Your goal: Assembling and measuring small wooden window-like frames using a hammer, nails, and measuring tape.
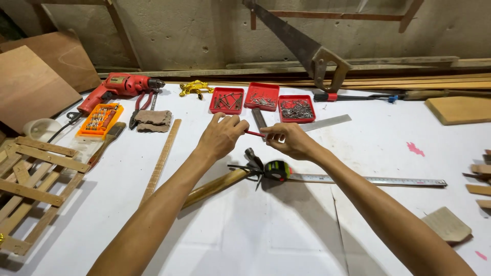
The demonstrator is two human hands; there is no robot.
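Both my hands meet over the white table (358, 153), above a claw hammer (225, 183) with a wooden handle. My left hand (221, 137) and my right hand (289, 139) pinch the two ends of a thin red pencil (254, 134) between them. Just below my right hand lies a black and yellow tape measure (277, 169), its metal blade (373, 180) pulled out to the right across the table.
Three red trays of nails and screws (262, 97) sit behind my hands, with a steel ruler (327, 122) beside them. A red drill (118, 87), pliers (138, 108), an orange bit case (100, 120) and a wooden slat frame (36, 179) are at left. A handsaw (302, 46) leans on the wall.
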